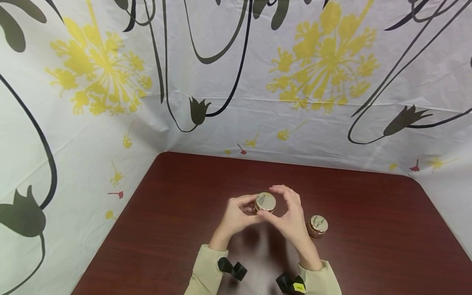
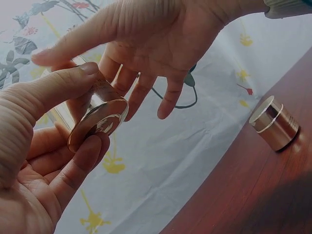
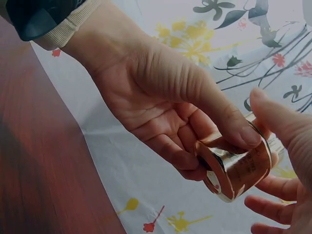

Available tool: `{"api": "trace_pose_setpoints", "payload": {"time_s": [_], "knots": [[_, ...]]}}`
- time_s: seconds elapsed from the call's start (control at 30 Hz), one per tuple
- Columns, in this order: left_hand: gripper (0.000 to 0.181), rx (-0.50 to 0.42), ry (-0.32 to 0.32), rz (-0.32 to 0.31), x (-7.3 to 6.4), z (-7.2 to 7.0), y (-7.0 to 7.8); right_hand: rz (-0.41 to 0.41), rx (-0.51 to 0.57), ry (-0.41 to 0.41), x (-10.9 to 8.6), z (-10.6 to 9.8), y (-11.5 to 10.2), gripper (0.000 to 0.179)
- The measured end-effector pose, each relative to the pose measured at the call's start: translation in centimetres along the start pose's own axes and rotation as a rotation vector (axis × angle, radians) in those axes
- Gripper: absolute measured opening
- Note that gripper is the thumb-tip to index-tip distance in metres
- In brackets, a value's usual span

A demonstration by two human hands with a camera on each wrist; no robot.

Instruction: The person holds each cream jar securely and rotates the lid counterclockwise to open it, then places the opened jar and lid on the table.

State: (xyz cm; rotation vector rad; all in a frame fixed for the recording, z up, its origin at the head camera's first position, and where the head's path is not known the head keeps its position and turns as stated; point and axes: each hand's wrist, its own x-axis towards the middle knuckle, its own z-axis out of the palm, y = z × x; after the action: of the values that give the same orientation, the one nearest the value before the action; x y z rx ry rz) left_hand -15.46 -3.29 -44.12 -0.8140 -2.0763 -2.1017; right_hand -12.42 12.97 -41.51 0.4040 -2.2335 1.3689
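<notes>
Over the middle of the table, my left hand (image 1: 237, 215) holds a small shiny gold cosmetic jar (image 1: 265, 201). Thumb and fingers pinch it around its side and base in the left wrist view. My right hand (image 1: 291, 215) is beside the jar's lid end, its thumb close to the lid and the other fingers extended apart from it. Whether that thumb touches the lid I cannot tell. In the right wrist view the jar (image 3: 241, 170) is tilted, base toward the lower left. A second gold jar (image 1: 318, 225) stands upright on the table, right of my right hand.
The dark red-brown table (image 1: 191, 192) has rounded far corners. A white cloth (image 1: 228, 82) with yellow flowers and grey-green stems hangs behind it and along the left side. Black wrist cameras (image 1: 237, 270) sit at both beige sleeves (image 1: 206, 270).
</notes>
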Motion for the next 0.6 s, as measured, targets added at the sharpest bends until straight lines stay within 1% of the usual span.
{"api": "trace_pose_setpoints", "payload": {"time_s": [0.1,0.13,0.2,0.33,0.43,0.53,0.6], "knots": [[0.044,-0.002,-0.003,-0.013,0.0,0.0,0.2,-0.030,0.021,0.024,0.0,0.1,0.0,0.050],[0.043,0.000,-0.003,-0.011,0.0,0.0,0.5,-0.031,0.024,0.022,0.0,0.1,-0.1,0.048],[0.043,0.000,-0.004,-0.014,0.0,0.0,1.3,-0.062,0.027,0.002,0.1,0.1,0.0,0.048],[0.042,0.011,-0.007,-0.030,0.0,0.0,2.9,-0.133,0.033,-0.083,0.2,-0.2,0.1,0.057],[0.042,0.015,-0.009,-0.046,-0.1,-0.1,3.2,-0.157,0.014,-0.108,0.2,-0.4,0.2,0.067],[0.041,0.007,-0.009,-0.039,-0.1,-0.1,3.3,-0.147,0.001,-0.074,0.1,-0.4,-0.1,0.072],[0.042,0.010,-0.009,-0.031,-0.1,-0.1,3.3,-0.130,0.012,-0.032,0.2,-0.4,-0.8,0.067]]}}
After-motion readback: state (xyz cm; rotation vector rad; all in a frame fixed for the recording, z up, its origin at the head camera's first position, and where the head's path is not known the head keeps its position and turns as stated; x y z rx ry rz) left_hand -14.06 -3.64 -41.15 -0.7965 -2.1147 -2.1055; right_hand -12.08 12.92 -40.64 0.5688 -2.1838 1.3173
